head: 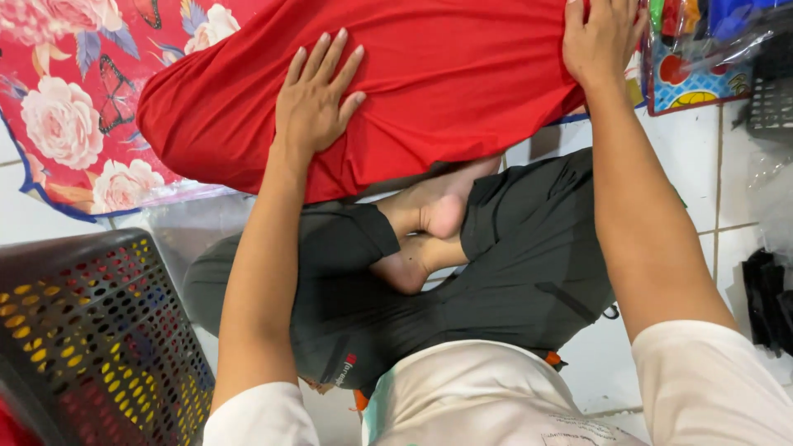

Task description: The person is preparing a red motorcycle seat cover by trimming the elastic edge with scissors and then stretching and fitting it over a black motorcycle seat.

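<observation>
A red garment (446, 78) lies spread over a floral mat in front of my crossed legs. My left hand (318, 99) rests flat on its near left part, fingers spread. My right hand (601, 37) presses on the garment's right end near the top edge of the view; its fingertips are cut off by the frame, so a pinch on the cloth cannot be confirmed. I sit cross-legged in dark trousers (529, 248) with bare feet (429, 223) tucked under the garment's near edge.
The red floral mat with butterflies (66, 107) covers white floor tiles (686, 157). A dark perforated plastic basket (91, 330) stands at the lower left. A colourful plastic-wrapped item (694, 49) and dark objects (768, 297) lie at the right.
</observation>
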